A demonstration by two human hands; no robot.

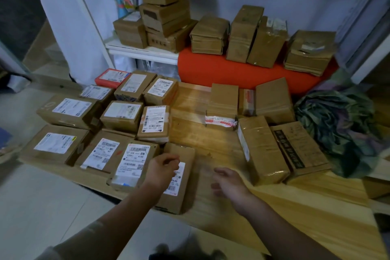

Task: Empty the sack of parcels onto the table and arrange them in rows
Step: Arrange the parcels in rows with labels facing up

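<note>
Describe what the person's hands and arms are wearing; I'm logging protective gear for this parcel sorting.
No gear shows. Both the left hand and the right hand are bare, with no gloves, rings or watch visible. The forearms are bare too; a light beige sleeve covers the left upper arm.

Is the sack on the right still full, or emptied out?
Looks emptied: the sack lies crumpled and slack beside the loose boxes on the table. Its inside is not visible.

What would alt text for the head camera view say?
A person's left hand rests over a labelled parcel at the near end of rows of cardboard parcels on a wooden table, while the right hand hovers empty. More boxes lie unsorted to the right beside a crumpled sack.
</note>
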